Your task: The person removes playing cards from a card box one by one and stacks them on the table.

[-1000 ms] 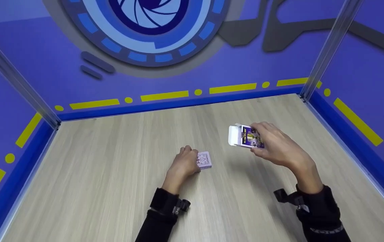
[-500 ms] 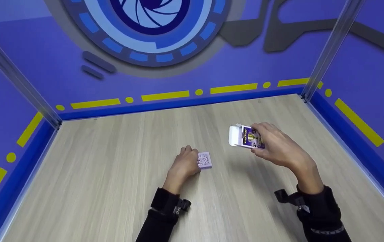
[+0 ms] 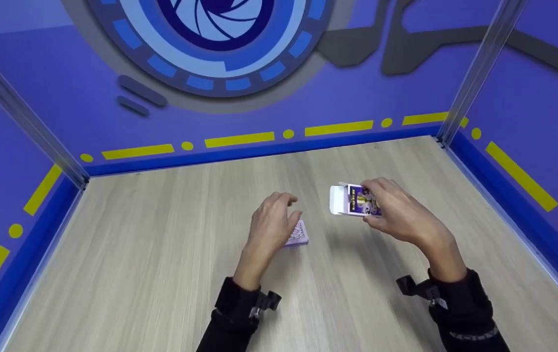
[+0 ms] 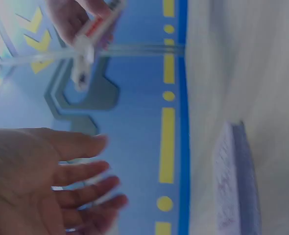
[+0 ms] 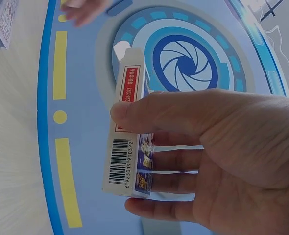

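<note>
Blue walls with yellow dashes enclose the pale wooden worktop (image 3: 161, 254). The deck of cards (image 3: 297, 233) is left lying flat there, now released: the left hand (image 3: 271, 222) has been lifted off it, fingers spread loosely just above. The open card box (image 3: 352, 200) is held aloft in the right hand (image 3: 396, 210), flap facing the deck.

On the narrow side of the card box (image 5: 130, 132), a barcode with the digits 6 925019 900322 is printed, and "2023" is made out within a red label above it.
</note>
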A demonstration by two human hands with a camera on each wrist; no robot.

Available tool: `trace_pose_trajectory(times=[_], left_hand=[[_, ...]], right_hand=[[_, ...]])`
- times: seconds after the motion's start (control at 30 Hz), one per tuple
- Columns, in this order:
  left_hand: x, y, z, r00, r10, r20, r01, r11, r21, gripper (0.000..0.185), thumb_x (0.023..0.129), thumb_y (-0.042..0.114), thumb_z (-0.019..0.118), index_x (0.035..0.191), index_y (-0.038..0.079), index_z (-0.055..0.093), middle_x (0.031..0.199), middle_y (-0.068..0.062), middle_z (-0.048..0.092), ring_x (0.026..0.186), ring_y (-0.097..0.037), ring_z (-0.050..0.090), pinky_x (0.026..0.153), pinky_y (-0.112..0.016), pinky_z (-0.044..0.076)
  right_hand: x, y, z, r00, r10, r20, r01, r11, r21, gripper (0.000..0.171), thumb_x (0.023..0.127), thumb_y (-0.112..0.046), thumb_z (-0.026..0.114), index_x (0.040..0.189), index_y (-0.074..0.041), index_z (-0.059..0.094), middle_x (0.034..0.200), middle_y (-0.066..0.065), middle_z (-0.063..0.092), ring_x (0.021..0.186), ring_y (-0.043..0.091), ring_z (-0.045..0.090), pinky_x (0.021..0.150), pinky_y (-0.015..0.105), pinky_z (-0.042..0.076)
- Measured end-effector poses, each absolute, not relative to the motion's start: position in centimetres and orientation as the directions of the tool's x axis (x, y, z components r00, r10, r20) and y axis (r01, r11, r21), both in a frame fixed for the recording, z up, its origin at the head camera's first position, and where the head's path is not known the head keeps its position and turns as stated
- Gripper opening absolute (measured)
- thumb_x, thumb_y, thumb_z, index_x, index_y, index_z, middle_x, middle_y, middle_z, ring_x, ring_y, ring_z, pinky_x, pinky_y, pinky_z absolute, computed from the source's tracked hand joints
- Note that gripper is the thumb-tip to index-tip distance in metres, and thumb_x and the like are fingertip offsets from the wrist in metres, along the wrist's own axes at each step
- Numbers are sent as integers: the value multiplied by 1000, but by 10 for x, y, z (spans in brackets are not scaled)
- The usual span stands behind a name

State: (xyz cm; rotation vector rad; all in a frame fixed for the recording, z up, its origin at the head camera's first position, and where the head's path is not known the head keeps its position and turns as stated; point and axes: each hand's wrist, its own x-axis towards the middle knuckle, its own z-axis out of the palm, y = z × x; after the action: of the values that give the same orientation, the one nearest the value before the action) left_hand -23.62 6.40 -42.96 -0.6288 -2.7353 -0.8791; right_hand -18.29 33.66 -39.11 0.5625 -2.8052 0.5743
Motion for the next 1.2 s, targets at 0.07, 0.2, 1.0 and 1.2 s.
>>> trace_pose_trajectory(times=[0.07,0.2,1.0,1.2], left_hand=[[-227,72,-422,-858,312,407,505,656,561,13,96,16,74,106,7,74,98,-5,70,90,-17,67,76,-30,55],[-213,88,-415,-801,328,501,599,454,660,5,99,11,69,98,6,70,88,-2,66,78,-10,62,67,-22,52],[-225,97,-437,-928,335,166,266,282,922,21,93,9,77,104,5,60,93,-2,62,83,-12,58,70,-22,51],[-225,98,-440,-938,314,144,227,248,942,21,91,5,78,102,3,59,88,-3,63,77,-11,60,64,-24,55]], right_hand=[[-183,334,-392,-900,-326,289,-412,852,-322,62,83,-5,82,136,7,53,129,23,59,110,33,57,89,49,51],[-183,326,-395,-887,-347,303,-432,856,-284,65,80,-5,86,135,8,55,129,24,59,114,36,57,92,49,51],[-179,298,-397,-812,-454,367,-533,832,-150,66,74,-4,91,131,2,58,126,19,60,116,36,58,95,50,51],[-179,297,-399,-809,-468,357,-542,828,-142,66,74,-5,91,130,2,58,126,19,60,116,35,57,97,48,50]])
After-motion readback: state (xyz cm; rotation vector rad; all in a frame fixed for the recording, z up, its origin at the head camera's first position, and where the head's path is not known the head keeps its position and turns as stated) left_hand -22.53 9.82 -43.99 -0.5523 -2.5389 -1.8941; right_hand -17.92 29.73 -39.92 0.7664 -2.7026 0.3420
